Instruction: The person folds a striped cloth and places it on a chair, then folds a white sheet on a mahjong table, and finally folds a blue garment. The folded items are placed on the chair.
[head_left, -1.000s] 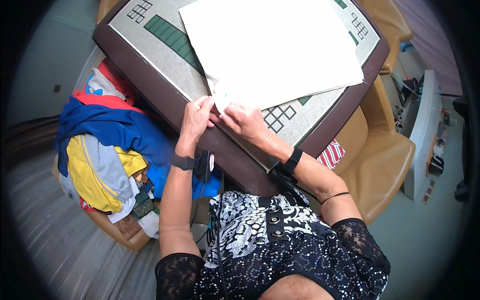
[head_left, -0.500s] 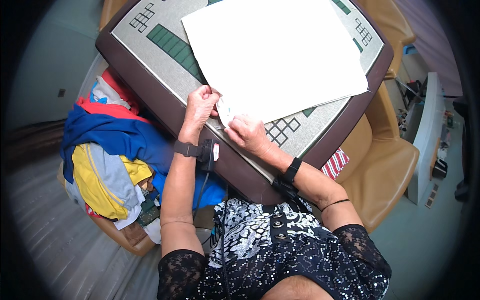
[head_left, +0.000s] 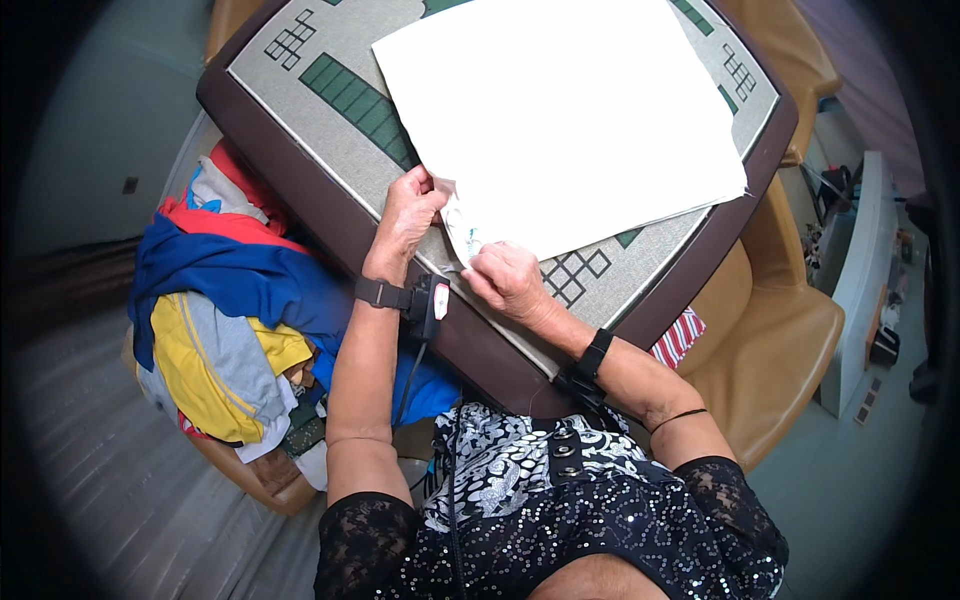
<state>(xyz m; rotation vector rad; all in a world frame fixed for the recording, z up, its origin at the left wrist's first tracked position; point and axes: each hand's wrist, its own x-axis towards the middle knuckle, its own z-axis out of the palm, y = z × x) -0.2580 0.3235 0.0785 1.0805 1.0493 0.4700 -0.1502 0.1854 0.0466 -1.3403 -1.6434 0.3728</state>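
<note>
A large white rectangular cloth (head_left: 570,120), very bright and with loose threads at its right corner, lies flat over most of the table top. My left hand (head_left: 407,220) pinches its left edge near the close corner, fingers closed. Closer to me, my right hand (head_left: 510,284) has its fingers curled shut on the near corner of the same cloth. Between the two hands a narrow strip of the edge (head_left: 460,228) stands turned up, with small greenish marks on it. My fingertips partly hide the gripped edge.
The table (head_left: 300,150) has a dark brown raised rim and a grey patterned top. A heap of clothes (head_left: 220,330) in blue, yellow, red and grey lies on a chair at the left. A tan chair (head_left: 775,350) with a striped red cloth (head_left: 678,338) stands at the right.
My right hand has drawn slightly toward me with the cloth's corner, and more of the turned-up strip shows between my hands. My left hand keeps its pinch. The whole view has shifted a little.
</note>
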